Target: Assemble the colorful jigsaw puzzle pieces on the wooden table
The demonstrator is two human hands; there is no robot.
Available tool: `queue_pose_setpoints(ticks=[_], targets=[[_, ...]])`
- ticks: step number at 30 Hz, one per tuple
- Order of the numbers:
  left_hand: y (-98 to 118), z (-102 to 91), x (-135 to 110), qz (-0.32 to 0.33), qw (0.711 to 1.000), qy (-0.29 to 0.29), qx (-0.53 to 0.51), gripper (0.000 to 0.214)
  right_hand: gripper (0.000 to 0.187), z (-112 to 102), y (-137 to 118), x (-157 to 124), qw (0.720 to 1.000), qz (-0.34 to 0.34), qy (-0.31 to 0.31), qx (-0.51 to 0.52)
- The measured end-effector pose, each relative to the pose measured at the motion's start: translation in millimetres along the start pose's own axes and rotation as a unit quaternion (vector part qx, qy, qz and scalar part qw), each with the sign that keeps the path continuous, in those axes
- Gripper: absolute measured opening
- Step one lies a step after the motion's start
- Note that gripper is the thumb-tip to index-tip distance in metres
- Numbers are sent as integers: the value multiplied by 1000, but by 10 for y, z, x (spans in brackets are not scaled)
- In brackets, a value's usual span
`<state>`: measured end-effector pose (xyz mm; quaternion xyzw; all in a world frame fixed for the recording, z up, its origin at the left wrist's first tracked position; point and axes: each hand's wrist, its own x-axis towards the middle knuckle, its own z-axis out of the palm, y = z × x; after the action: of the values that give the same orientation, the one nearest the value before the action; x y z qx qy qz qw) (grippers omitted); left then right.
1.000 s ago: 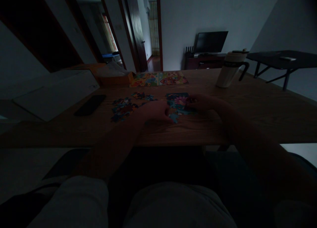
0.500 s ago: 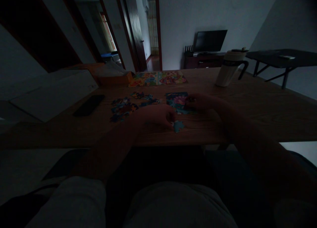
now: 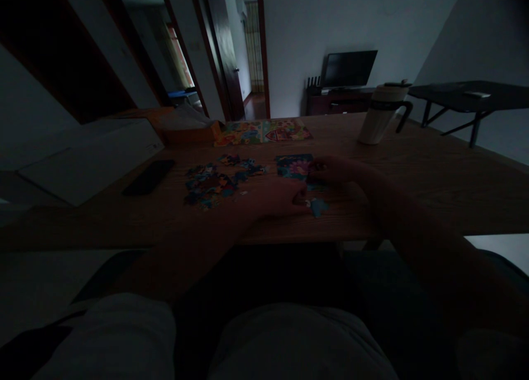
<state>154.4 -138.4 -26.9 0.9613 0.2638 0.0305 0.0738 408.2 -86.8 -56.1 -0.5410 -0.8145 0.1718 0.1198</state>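
Note:
Between the fingers of my left hand [image 3: 285, 197] is a light blue jigsaw puzzle piece [image 3: 318, 206], held close to the table's near side. My right hand [image 3: 330, 169] rests at the right edge of a partly joined puzzle [image 3: 292, 164] with a pink shape on dark blue. Its fingers are curled; whether they pinch a piece is hidden in the dim light. The left hand covers the near left part of the joined puzzle. Left of it lies a heap of loose puzzle pieces [image 3: 209, 184].
A colourful printed sheet [image 3: 264, 132] lies at the back of the wooden table [image 3: 433, 187]. A dark phone-like slab [image 3: 149, 177], a white box [image 3: 91, 154] and an orange tissue box [image 3: 190, 135] are on the left. A pale jug with a black handle [image 3: 382, 115] stands back right.
My left hand has moved right with the light blue puzzle piece, uncovering more of the heap. The right hand has stayed at the joined puzzle's edge.

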Motion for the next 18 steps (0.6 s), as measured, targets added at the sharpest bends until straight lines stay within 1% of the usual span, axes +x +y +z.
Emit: queue_pose_setpoints(ticks=[4, 6, 10, 13, 18], targets=[[93, 107, 13, 33, 999, 28, 23, 56, 34, 9, -15, 0, 999, -14, -1, 30], [137, 154, 34, 32, 998, 35, 36, 59, 35, 10, -9, 2, 999, -21, -4, 39], [193, 183, 81, 23, 999, 27, 31, 56, 37, 1, 8, 6, 1000, -3, -12, 19], [180, 116, 68, 17, 1000, 0, 15, 50, 36, -1, 21, 13, 1000, -8, -10, 17], [58, -115, -56, 43, 996, -68, -48, 43, 35, 13, 44, 23, 1000, 1, -3, 19]])
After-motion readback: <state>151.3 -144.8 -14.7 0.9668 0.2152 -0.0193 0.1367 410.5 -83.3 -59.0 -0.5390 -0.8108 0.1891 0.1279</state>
